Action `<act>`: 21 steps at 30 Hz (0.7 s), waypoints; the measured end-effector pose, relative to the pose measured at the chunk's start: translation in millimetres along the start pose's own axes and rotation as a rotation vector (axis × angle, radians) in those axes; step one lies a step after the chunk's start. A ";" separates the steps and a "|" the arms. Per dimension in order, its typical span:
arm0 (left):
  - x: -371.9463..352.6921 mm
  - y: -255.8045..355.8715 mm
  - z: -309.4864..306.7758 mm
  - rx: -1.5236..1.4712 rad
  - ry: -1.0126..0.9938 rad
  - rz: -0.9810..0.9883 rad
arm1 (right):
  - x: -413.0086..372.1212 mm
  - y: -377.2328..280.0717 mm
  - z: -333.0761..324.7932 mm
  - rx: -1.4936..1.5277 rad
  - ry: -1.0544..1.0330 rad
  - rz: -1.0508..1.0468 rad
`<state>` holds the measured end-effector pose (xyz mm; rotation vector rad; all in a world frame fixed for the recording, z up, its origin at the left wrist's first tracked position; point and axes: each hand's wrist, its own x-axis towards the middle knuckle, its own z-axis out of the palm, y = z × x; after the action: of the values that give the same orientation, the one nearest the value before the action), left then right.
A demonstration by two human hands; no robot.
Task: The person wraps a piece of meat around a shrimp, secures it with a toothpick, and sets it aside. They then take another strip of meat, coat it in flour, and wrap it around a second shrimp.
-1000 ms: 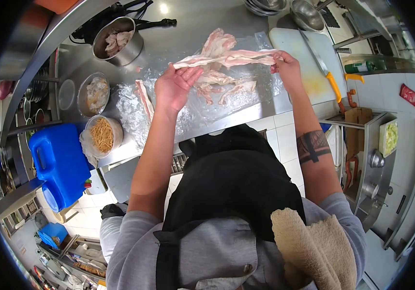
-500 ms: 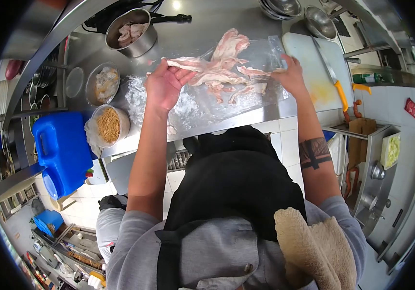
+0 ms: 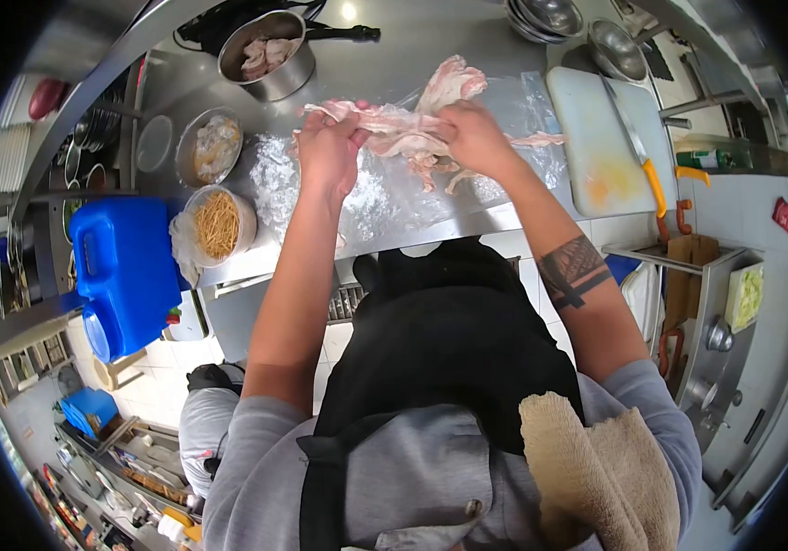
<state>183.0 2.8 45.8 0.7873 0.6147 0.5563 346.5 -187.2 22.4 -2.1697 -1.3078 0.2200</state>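
A pale pink strip of raw meat [image 3: 385,118] stretches between my two hands above the steel worktop. My left hand [image 3: 328,151] pinches its left end. Farther right, my right hand [image 3: 477,140] has its fingers closed on the meat, hiding part of it. Behind the right hand a thicker raw meat piece [image 3: 454,83] lies on clear plastic sheeting [image 3: 513,106], with ragged thin bits below and to the right. White powder [image 3: 275,174] is spread over the steel around my left wrist.
A steel pot [image 3: 284,83] of meat stands at the back left. Nearer are a bowl [image 3: 240,151] with whitish contents and a tub of thin wooden sticks [image 3: 218,225]. On the right, a yellow-handled knife [image 3: 633,138] lies on a white cutting board [image 3: 587,156]. A blue jerrycan [image 3: 128,275] stands left.
My right hand has moved left from the thin meat end near the board to the middle of the meat. My left hand has turned and closed its fingers on the strip.
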 end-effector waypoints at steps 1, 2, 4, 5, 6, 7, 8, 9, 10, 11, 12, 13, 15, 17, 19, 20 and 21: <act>-1.7 3.6 -2.0 -0.007 0.010 0.008 | -3.0 6.4 -8.6 -0.032 -0.021 0.042; -3.6 7.5 -4.0 -0.014 0.007 0.008 | -6.0 12.8 -17.6 -0.034 -0.029 0.027; -8.3 14.5 -9.4 -0.025 0.013 0.016 | -15.1 28.0 -30.3 -0.202 -0.031 0.049; -9.4 17.8 -10.4 -0.037 -0.010 0.008 | -20.1 32.8 -33.7 -0.205 -0.032 0.039; -10.5 22.2 -8.6 -0.050 -0.037 0.001 | -24.5 30.6 -39.5 -0.316 -0.005 0.079; -12.3 26.0 -6.7 -0.057 -0.035 0.012 | -26.6 27.5 -42.4 -0.426 0.022 0.116; -16.1 28.7 -5.4 -0.023 -0.049 -0.023 | -26.2 23.3 -40.7 -0.428 0.022 0.106; -21.3 30.6 -4.2 0.012 -0.064 -0.059 | -22.3 3.3 -40.1 -0.139 0.026 0.082; -26.4 29.5 -4.5 0.010 -0.063 -0.053 | -20.4 -18.0 -35.8 0.151 0.029 0.059; -31.0 27.2 -5.4 0.000 -0.083 -0.083 | -19.8 -43.9 -24.2 0.470 -0.028 0.072; -34.8 25.2 -7.0 -0.010 -0.105 -0.110 | -18.2 -68.8 -12.3 0.788 -0.087 0.080; -37.6 22.1 -11.4 -0.010 -0.106 -0.097 | -16.8 -81.7 0.8 0.787 -0.087 0.066; -43.8 18.1 -25.7 0.084 -0.088 -0.069 | -18.6 -95.7 35.3 0.956 -0.367 0.252; -50.4 25.4 -42.1 0.084 -0.065 -0.048 | -30.0 -111.7 56.0 0.914 -0.335 0.306; -46.2 25.4 -70.6 0.321 -0.004 0.014 | -42.4 -127.4 74.3 0.866 -0.302 0.368; -41.9 23.4 -84.8 0.364 0.000 0.039 | -48.9 -134.5 83.9 1.016 -0.323 0.459; -36.9 23.2 -98.1 0.358 0.005 0.035 | -55.7 -142.9 92.0 1.166 -0.343 0.556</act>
<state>85.0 38.5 20.5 1.1355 0.7170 0.4861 171.8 -148.8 19.3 -1.3929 -0.4171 1.2571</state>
